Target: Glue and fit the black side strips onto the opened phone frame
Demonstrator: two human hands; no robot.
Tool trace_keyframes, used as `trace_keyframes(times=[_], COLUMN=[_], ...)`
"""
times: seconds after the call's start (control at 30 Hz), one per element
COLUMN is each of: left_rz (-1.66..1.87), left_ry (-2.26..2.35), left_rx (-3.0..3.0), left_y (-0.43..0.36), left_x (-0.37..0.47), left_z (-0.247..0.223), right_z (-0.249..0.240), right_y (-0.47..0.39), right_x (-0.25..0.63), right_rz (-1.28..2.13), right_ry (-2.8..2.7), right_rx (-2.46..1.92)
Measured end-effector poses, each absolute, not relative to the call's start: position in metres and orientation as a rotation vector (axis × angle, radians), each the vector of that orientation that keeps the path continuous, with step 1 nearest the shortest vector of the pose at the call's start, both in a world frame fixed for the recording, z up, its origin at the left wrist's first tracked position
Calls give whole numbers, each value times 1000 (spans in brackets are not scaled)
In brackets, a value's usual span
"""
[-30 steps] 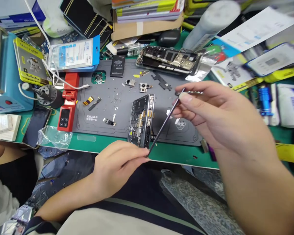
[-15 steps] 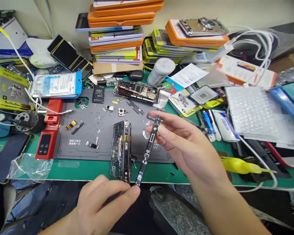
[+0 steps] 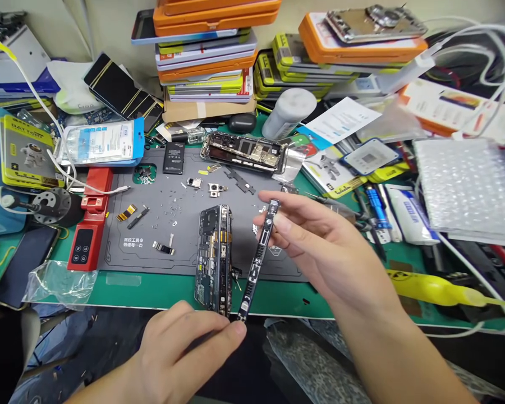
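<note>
An opened phone [image 3: 214, 261], its circuit boards and camera parts bared, stands nearly edge-on in front of me. My left hand [image 3: 189, 342] is closed at its lower end, fingers hiding the grip. Beside it on the right slants a long, narrow dark phone part [image 3: 257, 264] with small cut-outs and silver marks. My right hand [image 3: 320, 241] pinches its upper end between thumb and fingers, while the left thumb touches its bottom tip. Between the two pieces a narrow gap shows, with a thin cable at the phone's edge.
A grey mat [image 3: 151, 168] carries loose screws, camera modules [image 3: 214, 189], flex cables [image 3: 163, 247] and a battery [image 3: 174, 157]. Behind lies another opened phone [image 3: 244, 152]. A red device [image 3: 84, 241] stands left; a yellow bottle [image 3: 429, 286] lies right. Stacked boxes [image 3: 206, 62] line the back.
The whole view has shifted slightly, with the bench items at the right moving outward. Both hands keep their grips, and the dark part stands at a similar slant.
</note>
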State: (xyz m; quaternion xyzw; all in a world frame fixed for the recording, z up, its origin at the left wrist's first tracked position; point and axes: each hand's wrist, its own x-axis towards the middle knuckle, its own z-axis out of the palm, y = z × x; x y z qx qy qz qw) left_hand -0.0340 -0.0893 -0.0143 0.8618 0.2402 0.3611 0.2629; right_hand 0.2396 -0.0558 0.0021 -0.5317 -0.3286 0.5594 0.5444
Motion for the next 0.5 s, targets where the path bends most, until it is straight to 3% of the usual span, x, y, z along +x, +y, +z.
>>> trace_keyframes(times=[0.5], left_rz=[943], left_ry=[632], left_rx=[2393], left_y=[-86], left_x=[-27], left_z=[-5], right_z=[-11], right_y=[-58], right_x=[242], right_rz=[1228], right_ry=[-1020], right_rx=[-1478])
